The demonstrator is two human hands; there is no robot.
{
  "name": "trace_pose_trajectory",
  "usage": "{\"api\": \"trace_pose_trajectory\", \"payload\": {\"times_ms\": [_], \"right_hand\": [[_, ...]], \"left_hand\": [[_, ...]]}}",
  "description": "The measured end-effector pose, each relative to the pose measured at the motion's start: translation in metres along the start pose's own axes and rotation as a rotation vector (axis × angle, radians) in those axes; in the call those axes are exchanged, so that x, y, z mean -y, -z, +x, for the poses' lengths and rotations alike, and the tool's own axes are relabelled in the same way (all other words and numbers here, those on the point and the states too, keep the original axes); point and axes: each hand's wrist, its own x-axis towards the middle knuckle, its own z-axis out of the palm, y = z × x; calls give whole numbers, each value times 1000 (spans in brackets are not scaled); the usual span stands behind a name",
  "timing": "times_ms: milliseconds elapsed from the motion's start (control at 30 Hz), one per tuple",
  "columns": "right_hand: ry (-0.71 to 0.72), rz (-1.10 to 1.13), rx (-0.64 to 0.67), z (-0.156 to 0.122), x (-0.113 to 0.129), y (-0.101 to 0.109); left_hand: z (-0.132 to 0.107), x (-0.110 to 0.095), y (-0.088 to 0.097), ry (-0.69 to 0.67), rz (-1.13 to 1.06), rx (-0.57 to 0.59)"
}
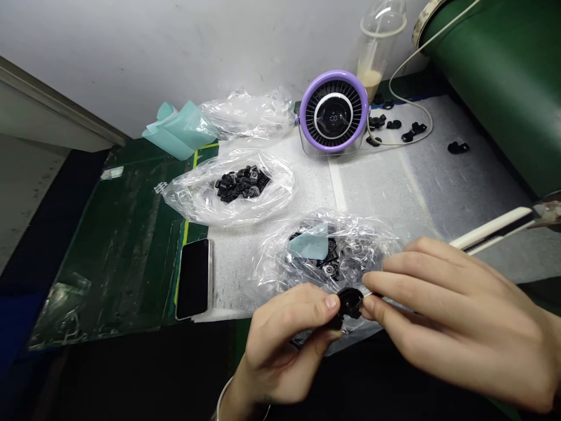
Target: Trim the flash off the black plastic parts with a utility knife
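A black plastic part is pinched narrowly between the left fingers and right fingers — if the pinch is loosened, it could drop into the clear plastic bag just beyond the fingers.

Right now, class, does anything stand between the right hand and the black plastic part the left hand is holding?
Nothing visible does: the right hand reaches the black plastic part in the left hand; the clear plastic bag lies beneath them.

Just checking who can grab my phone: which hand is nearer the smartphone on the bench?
Left. The left hand is to the right of the smartphone and lower in view; the right hand lies farther right, beyond the left hand.
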Motion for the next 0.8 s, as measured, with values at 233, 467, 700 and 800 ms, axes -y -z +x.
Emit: {"api": "trace_pose_trajectory", "payload": {"times_ms": [233,467,700,800], "right_hand": [[22,-30,-11,-2,0,-1],[53,-54,12,-4,-1,-1],[28,-22,34,-2,-1,2],[-7,0,23,-2,-1,1]], "left_hand": [[2,0,1,-9,15,11],[2,-1,0,-3,15,14],[1,-3,-1,20,32,28],[2,-4,-2,24,34,28]]}}
